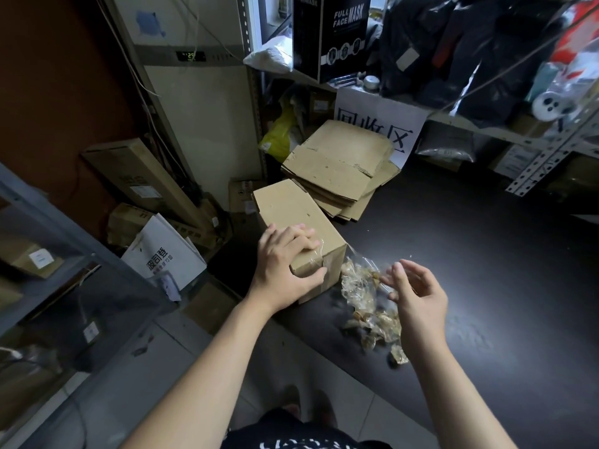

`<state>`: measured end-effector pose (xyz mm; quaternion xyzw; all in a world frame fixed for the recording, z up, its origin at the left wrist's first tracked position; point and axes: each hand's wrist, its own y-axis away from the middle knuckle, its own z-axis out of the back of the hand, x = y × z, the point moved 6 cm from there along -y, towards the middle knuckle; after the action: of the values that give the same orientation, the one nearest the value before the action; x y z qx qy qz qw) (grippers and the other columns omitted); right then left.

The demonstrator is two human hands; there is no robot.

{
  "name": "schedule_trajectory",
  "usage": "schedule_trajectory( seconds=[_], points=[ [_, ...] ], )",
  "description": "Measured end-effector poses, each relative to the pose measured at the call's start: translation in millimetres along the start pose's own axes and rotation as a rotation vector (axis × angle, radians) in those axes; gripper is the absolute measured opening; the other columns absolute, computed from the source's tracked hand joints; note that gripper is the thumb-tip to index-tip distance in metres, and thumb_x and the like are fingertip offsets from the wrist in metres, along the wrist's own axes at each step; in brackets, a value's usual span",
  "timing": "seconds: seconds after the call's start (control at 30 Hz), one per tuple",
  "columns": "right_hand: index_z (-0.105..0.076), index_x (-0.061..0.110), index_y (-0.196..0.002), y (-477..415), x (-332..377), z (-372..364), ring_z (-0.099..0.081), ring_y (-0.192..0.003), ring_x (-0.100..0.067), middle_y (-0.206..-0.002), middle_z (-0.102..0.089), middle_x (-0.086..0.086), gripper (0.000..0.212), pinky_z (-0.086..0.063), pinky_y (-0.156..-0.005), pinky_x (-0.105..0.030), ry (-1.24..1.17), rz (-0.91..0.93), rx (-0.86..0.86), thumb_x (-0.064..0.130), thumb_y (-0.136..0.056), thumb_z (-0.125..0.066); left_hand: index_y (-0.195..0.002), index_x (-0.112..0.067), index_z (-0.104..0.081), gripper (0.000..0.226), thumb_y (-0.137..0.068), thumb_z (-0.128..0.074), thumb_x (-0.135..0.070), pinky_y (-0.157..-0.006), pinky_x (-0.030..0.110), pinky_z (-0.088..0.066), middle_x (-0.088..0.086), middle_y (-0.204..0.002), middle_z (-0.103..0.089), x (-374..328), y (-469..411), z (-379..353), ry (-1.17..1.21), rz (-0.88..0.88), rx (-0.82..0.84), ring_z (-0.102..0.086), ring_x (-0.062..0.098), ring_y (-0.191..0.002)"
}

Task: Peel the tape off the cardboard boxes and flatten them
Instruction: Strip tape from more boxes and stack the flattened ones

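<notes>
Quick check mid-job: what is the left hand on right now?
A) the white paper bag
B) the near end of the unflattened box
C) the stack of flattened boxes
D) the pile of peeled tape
B: the left hand grips the unflattened box at its near end, fingers on top, thumb on the front face; the flattened stack lies behind it, the tape pile to its right.

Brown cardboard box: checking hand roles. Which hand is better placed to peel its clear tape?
Probably right: the right hand hangs free near the clear tape; the left hand grips the brown cardboard box.
</notes>
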<state>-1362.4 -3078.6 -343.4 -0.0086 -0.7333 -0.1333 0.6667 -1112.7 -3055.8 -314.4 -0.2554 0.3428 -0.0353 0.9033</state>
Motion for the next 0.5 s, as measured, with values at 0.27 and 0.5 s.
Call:
schedule_trajectory(
  seconds=[0.27, 0.5],
  points=[
    [-0.06, 0.019, -0.09, -2, 5, -14, -0.073, -0.081, -0.016, -0.084, -0.072, 0.002, 0.016, -0.056, -0.071, -0.033, 0.162, 0.097, -0.108, 0.024, -0.095, -0.074, -0.089, -0.021, -0.067, 0.032, -0.07, -0.09, -0.03, -0.12, 0.039, -0.017, -0.012, -0.111, -0.067, 1, -3, 1, 0.034, 0.026, -0.016, -0.056, 0.004, -0.126],
    [-0.062, 0.021, -0.08, -9, 6, -34, -0.072, -0.082, -0.017, -0.083, -0.074, -0.003, 0.021, -0.057, -0.075, -0.031, -0.057, 0.014, -0.264, 0.024, -0.089, -0.081, -0.089, -0.021, -0.066, 0.032, -0.07, -0.091, -0.029, -0.121, 0.031, -0.014, -0.013, -0.11, -0.066, 3, -3, 4, 0.036, 0.023, 0.004, -0.055, 0.003, -0.126]
  ],
)
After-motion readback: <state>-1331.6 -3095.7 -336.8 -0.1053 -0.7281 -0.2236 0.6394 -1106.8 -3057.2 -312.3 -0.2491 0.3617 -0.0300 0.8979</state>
